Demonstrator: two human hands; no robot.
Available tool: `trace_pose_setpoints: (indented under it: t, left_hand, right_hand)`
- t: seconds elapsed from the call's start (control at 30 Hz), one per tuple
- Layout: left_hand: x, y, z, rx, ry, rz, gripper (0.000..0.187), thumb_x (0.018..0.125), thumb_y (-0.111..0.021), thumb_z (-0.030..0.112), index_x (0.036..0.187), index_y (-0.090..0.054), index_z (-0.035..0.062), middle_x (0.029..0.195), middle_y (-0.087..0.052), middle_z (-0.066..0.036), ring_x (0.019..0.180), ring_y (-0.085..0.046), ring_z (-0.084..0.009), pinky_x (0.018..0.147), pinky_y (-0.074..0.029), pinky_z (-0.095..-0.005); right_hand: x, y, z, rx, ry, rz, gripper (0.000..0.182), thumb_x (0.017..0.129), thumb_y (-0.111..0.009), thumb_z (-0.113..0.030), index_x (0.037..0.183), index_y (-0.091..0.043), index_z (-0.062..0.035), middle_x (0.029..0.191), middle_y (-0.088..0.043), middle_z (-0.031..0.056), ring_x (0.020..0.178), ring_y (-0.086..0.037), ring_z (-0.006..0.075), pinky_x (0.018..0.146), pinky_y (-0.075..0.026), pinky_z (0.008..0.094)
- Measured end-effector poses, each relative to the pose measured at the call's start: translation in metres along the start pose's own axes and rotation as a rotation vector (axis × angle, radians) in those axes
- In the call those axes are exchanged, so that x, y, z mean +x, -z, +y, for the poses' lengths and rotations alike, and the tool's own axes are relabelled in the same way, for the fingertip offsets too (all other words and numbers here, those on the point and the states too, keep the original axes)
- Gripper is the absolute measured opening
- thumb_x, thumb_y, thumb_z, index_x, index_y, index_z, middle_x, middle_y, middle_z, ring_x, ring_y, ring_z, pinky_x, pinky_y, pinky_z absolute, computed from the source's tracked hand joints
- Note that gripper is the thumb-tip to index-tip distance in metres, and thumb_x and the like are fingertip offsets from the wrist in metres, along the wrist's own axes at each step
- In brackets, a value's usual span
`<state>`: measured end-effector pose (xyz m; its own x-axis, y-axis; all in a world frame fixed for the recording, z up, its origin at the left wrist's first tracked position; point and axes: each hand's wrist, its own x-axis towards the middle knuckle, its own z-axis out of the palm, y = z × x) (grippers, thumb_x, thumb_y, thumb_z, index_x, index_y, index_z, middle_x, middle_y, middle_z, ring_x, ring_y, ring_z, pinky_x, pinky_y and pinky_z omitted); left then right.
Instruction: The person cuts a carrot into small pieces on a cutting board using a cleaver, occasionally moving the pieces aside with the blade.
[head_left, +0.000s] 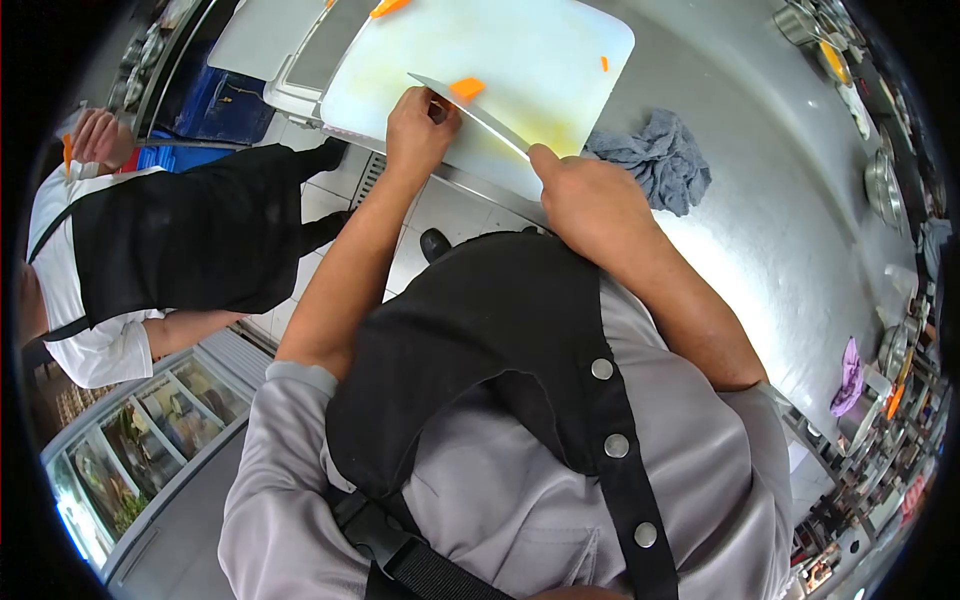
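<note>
My right hand (590, 200) is wrapped round the handle of a knife (490, 121), whose blade slants up and left over a white cutting board (520, 50). An orange piece (467, 88) lies on the board against the blade near its tip. Just below the blade tip is my left hand (422, 125), its fingers curled together at the board's near edge; what they hold, if anything, is hidden. A larger orange piece (388, 8) sits at the board's far left, and a small orange strip (604, 64) lies near its right edge.
A crumpled grey cloth (665, 160) rests on the steel counter (760, 170) right of the board. A plastic container (300, 85) is left of the board. A co-worker in a black apron (190, 230) stands at left, above a glass-topped food case (150, 430). Metal bowls line the right.
</note>
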<state>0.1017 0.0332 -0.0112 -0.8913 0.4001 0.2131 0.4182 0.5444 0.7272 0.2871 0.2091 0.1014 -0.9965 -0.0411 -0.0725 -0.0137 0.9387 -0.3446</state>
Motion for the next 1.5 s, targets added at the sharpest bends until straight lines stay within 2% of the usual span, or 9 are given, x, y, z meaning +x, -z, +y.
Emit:
trace_pose_setpoints:
  t: [0.33, 0.5, 0.57, 0.8, 0.87, 1.1, 1.3, 1.37, 1.5]
  left_hand:
    - [0.001, 0.0, -0.003, 0.041, -0.064, 0.008, 0.026, 0.08, -0.074, 0.01, 0.103, -0.068, -0.0019, 0.092, -0.066, -0.016, 0.081, -0.067, -0.03, 0.077, -0.054, -0.0393]
    - [0.002, 0.0, -0.004, 0.073, -0.146, 0.025, 0.029, 0.083, -0.076, 0.009, 0.108, -0.069, -0.002, 0.093, -0.068, -0.013, 0.077, -0.068, -0.0228, 0.075, -0.056, -0.0342]
    - [0.003, 0.0, -0.005, 0.081, -0.136, 0.017, 0.029, 0.083, -0.076, 0.009, 0.109, -0.069, -0.0019, 0.093, -0.068, -0.012, 0.077, -0.067, -0.0225, 0.074, -0.056, -0.0338]
    - [0.004, 0.0, -0.005, 0.1, -0.178, 0.029, 0.031, 0.083, -0.075, 0.008, 0.111, -0.069, -0.0023, 0.09, -0.066, -0.011, 0.073, -0.065, -0.0201, 0.071, -0.055, -0.0324]
    - [0.003, 0.001, -0.005, 0.086, -0.171, 0.024, 0.031, 0.083, -0.076, 0.008, 0.111, -0.069, -0.0024, 0.089, -0.066, -0.011, 0.073, -0.064, -0.0195, 0.07, -0.055, -0.0318]
    - [0.003, 0.0, -0.008, 0.067, -0.173, 0.011, 0.031, 0.084, -0.076, 0.007, 0.113, -0.069, -0.0025, 0.088, -0.064, -0.01, 0.071, -0.062, -0.0163, 0.068, -0.054, -0.0287]
    - [0.002, 0.001, -0.007, 0.024, -0.133, -0.007, 0.032, 0.084, -0.076, 0.003, 0.115, -0.069, -0.0029, 0.088, -0.064, -0.008, 0.072, -0.061, -0.0129, 0.068, -0.054, -0.0259]
    - [0.002, 0.0, -0.009, 0.017, -0.136, -0.007, 0.032, 0.084, -0.076, 0.003, 0.115, -0.069, -0.003, 0.088, -0.064, -0.008, 0.071, -0.061, -0.0129, 0.067, -0.054, -0.0258]
    - [0.002, 0.001, -0.01, 0.004, -0.147, -0.007, 0.032, 0.084, -0.075, 0.002, 0.114, -0.069, -0.0034, 0.089, -0.063, -0.008, 0.071, -0.061, -0.0126, 0.067, -0.054, -0.0256]
  right_hand:
    - [0.013, 0.009, -0.003, 0.04, -0.058, -0.096, 0.016, 0.091, -0.055, -0.008, 0.104, -0.054, 0.0021, 0.077, -0.068, 0.0237, 0.075, -0.069, 0.0425, 0.067, -0.054, 0.0532]
    - [0.021, 0.015, 0.0, 0.085, -0.117, -0.148, 0.017, 0.093, -0.057, -0.011, 0.103, -0.051, 0.0024, 0.08, -0.067, 0.0253, 0.078, -0.067, 0.0447, 0.068, -0.051, 0.0561]
    - [0.023, 0.019, -0.001, 0.1, -0.102, -0.158, 0.018, 0.09, -0.051, -0.004, 0.105, -0.057, 0.0039, 0.083, -0.07, 0.0279, 0.081, -0.07, 0.0445, 0.072, -0.055, 0.0538]
    - [0.033, 0.017, 0.011, 0.186, -0.1, -0.166, 0.019, 0.088, -0.052, -0.003, 0.105, -0.056, 0.0056, 0.085, -0.069, 0.0296, 0.083, -0.069, 0.0464, 0.075, -0.054, 0.0541]
    - [0.036, 0.019, 0.014, 0.264, -0.115, -0.222, 0.017, 0.095, -0.049, -0.01, 0.101, -0.049, 0.0059, 0.084, -0.066, 0.0309, 0.084, -0.064, 0.0496, 0.076, -0.048, 0.0571]
    - [0.046, 0.015, 0.02, 0.294, -0.109, -0.23, 0.018, 0.096, -0.046, -0.011, 0.1, -0.048, 0.0066, 0.083, -0.065, 0.031, 0.084, -0.063, 0.0503, 0.075, -0.048, 0.0561]
    - [0.06, 0.001, 0.03, 0.412, -0.076, -0.168, 0.017, 0.096, -0.045, -0.01, 0.099, -0.047, 0.0066, 0.077, -0.064, 0.0274, 0.062, -0.064, 0.0399, 0.065, -0.05, 0.0506]
    - [0.064, -0.002, 0.033, 0.46, -0.112, -0.204, 0.016, 0.097, -0.045, -0.011, 0.098, -0.046, 0.0055, 0.07, -0.061, 0.0204, 0.05, -0.06, 0.0288, 0.058, -0.05, 0.0449]
    - [0.067, 0.008, 0.03, 0.593, -0.198, -0.292, 0.015, 0.096, -0.045, -0.011, 0.098, -0.046, 0.0042, 0.066, -0.056, 0.0128, 0.05, -0.058, 0.0222, 0.054, -0.049, 0.04]
